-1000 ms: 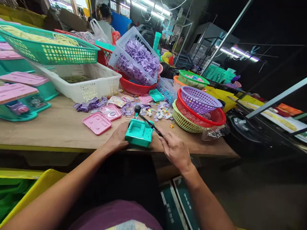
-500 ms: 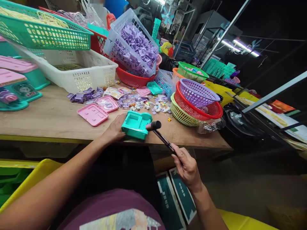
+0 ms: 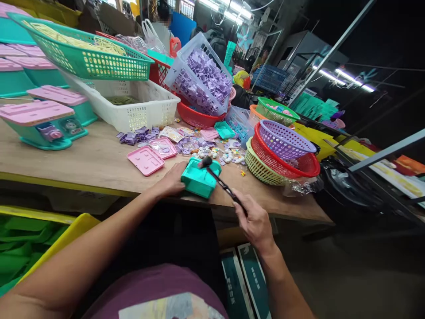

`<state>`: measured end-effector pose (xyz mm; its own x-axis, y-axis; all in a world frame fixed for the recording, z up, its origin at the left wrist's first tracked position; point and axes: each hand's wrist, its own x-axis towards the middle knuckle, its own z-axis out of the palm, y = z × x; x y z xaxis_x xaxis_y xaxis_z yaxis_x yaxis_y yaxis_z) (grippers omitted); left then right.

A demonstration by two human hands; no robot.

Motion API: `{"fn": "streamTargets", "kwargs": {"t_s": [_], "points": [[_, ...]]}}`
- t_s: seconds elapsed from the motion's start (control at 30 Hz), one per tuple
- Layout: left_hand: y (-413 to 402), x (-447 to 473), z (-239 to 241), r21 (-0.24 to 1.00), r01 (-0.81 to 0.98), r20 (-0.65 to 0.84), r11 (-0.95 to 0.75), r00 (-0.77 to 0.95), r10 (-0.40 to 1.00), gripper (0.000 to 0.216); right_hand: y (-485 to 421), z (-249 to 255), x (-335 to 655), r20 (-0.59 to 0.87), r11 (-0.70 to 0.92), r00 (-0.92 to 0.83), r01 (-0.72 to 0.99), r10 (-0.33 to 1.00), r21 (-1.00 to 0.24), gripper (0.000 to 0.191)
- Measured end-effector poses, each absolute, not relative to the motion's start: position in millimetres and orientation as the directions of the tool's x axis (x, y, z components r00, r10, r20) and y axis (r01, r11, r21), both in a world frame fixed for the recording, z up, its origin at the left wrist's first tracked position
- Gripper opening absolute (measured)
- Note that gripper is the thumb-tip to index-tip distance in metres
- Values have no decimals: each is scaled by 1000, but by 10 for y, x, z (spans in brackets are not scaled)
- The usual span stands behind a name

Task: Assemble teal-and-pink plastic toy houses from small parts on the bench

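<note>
My left hand (image 3: 171, 180) grips the left side of a turquoise plastic box (image 3: 199, 182) at the table's front edge; some of its fingers are hidden. My right hand (image 3: 255, 218) is closed around the handle of a dark-headed mallet (image 3: 226, 188). The mallet's head is over the top of the box; whether it touches cannot be told. Left of the box lie a pink plastic lid (image 3: 145, 161) and a second pink piece with clear parts (image 3: 164, 147). Behind it are scattered small white pieces (image 3: 229, 155) and purple parts (image 3: 139, 136).
At the back left, a green basket (image 3: 116, 66) rests on a white crate (image 3: 154, 114). Pink-lidded turquoise boxes (image 3: 40, 113) stand at far left. A tilted crate of purple parts (image 3: 207, 82) sits behind, and stacked colander baskets (image 3: 282, 148) stand right. Cartons (image 3: 250, 274) lie below the table.
The mallet's head has moved from the right end of the box to over its top. My view has shifted, so the table's things appear farther right and more boxes show at left.
</note>
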<state>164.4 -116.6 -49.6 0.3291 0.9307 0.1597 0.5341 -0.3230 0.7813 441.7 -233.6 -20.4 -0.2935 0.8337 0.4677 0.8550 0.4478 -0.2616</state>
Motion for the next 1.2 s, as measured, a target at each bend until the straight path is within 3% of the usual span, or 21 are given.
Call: {"fn": "streamTargets", "kwargs": {"t_s": [0.1, 0.27, 0.37, 0.47, 0.57, 0.67, 0.73, 0.8, 0.9, 1.0, 1.13, 1.2], "points": [[-1126, 1600, -289, 831, 507, 51, -228, 339, 940, 71, -2246, -306, 4695, 458, 285, -131, 915, 879, -285, 39], [-953, 1547, 19, 898, 440, -201, -20, 450, 870, 64, -2058, -524, 4877, 354, -11, 63, 989, 933, -147, 35], [-839, 1533, 131, 845, 527, -373, 92, 457, 808, 63, -1909, -497, 4781, 470, 73, 24, 980, 882, -187, 38], [-760, 1537, 184, 813, 571, -438, 114, 471, 766, 62, -1725, -390, 4573, 474, 314, -87, 848, 876, -426, 61], [-745, 1563, 172, 863, 505, -349, 30, 551, 758, 61, -1558, -325, 4300, 335, 406, -230, 487, 914, -773, 82], [-798, 1586, 98, 957, 271, -89, -106, 618, 781, 60, -1471, -339, 4042, 286, 338, -319, 120, 904, -933, 86], [-853, 1563, 29, 976, 138, 48, -170, 622, 782, 68, -1468, -359, 3919, 304, 320, -300, 6, 904, -947, 85], [-901, 1483, -41, 972, 109, 91, -206, 635, 767, 80, -1491, -360, 3852, 343, 349, -238, -19, 909, -937, 77], [-934, 1269, -114, 961, 170, 39, -219, 699, 714, 95, -1535, -324, 3832, 440, 450, -184, 13, 879, -893, 51], [-944, 1052, -119, 956, 212, -42, -203, 784, 619, 95, -1559, -292, 3838, 541, 552, -182, 13, 821, -834, 31], [-1026, 950, -52, 961, 191, -50, -201, 832, 552, 97, -1592, -292, 3833, 592, 595, -146, -24, 793, -803, 23], [-1109, 998, -65, 955, 188, 2, -230, 769, 639, 90, -1642, -295, 3824, 573, 578, -179, -31, 800, -816, 25]]}}
